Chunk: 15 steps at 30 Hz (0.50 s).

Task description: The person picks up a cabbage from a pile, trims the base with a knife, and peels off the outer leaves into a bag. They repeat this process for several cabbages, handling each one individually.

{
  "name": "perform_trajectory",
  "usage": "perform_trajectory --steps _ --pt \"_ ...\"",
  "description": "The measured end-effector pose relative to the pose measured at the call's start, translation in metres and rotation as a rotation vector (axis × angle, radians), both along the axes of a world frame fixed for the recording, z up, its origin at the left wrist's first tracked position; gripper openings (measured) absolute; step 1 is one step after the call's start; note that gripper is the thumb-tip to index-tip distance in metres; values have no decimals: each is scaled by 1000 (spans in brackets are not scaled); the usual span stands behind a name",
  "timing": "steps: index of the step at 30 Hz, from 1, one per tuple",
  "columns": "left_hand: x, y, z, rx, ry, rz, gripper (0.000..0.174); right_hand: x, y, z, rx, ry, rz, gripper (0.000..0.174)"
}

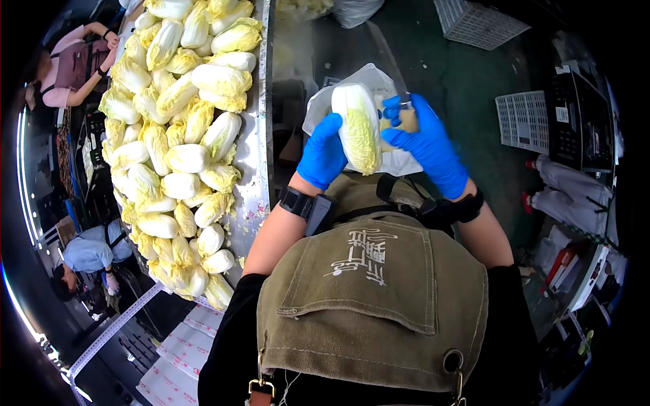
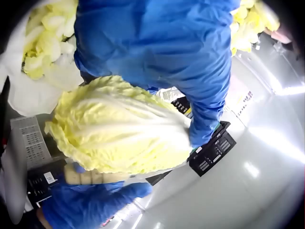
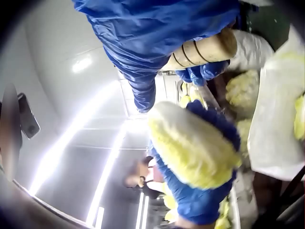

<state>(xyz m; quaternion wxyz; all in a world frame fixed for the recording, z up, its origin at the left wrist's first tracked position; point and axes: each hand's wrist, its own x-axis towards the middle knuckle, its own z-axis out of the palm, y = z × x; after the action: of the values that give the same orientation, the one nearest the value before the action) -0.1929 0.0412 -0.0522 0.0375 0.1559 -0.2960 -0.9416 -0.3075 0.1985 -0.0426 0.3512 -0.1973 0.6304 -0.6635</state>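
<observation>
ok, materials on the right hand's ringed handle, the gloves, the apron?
Handle: probably wood, smooth, matte; pale tan, dark rings. Gloves: thin rubbery film, maybe nitrile; slight sheen, wrinkles. Apron: likely canvas, matte; thick folds, stitched seams.

- Head view: bright light on the cabbage pile (image 1: 179, 159) at left; dim floor (image 1: 433, 74) at right.
- A strip light (image 1: 23, 179) glares at far left; corners black, edges strongly bowed.
- Motion blur smears the knife blade (image 1: 391, 64).
- Left wrist view: pale ceiling (image 2: 252, 200) with white glare patches.
- Right wrist view: overhead tube lights (image 3: 73, 137) blow out; the held cabbage (image 3: 193, 148) looks soft, the person (image 3: 156, 177) behind blurred.
</observation>
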Motion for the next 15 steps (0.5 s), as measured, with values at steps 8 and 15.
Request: perform_trajectory --steps 8,15 --pt "-5 9 7 33 -24 0 64 4 -9 10 -12 -85 -49 46" --pt "-2 13 -4 -63 -45 8 57 9 -10 1 -60 75 -104 56"
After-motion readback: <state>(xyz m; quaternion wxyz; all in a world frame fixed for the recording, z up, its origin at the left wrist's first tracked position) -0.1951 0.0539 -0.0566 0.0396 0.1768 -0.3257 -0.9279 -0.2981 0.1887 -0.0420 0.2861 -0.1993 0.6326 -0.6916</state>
